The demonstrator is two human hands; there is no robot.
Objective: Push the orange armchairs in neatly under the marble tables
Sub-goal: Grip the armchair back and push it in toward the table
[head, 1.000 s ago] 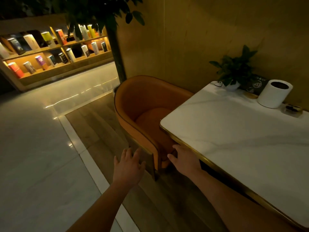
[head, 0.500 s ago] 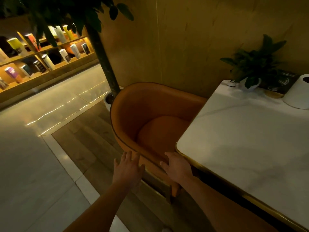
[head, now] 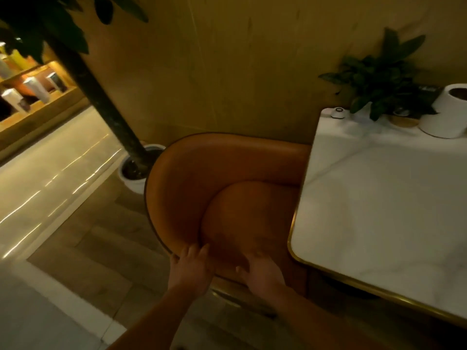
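Note:
An orange armchair (head: 192, 188) with a curved back stands left of a white marble table (head: 384, 203) with a gold rim. Part of its seat lies under the table's left edge. My left hand (head: 193, 267) rests on the near rim of the chair's arm, fingers over the top edge. My right hand (head: 261, 272) lies on the same near arm, closer to the table, fingers spread against the upholstery. Both hands touch the chair; whether they clasp it is unclear.
A tree trunk in a white pot (head: 137, 170) stands just behind the chair's left side. A yellow wall runs behind the chair. On the table's far edge are a small potted plant (head: 379, 79), a white cylinder (head: 447, 112) and a small round white object (head: 338, 112). Lit shelves (head: 30, 92) at far left.
I have moved closer and now look more steeply down on the chair. Both hands have gone from near the chair's front corner onto its near arm rim.

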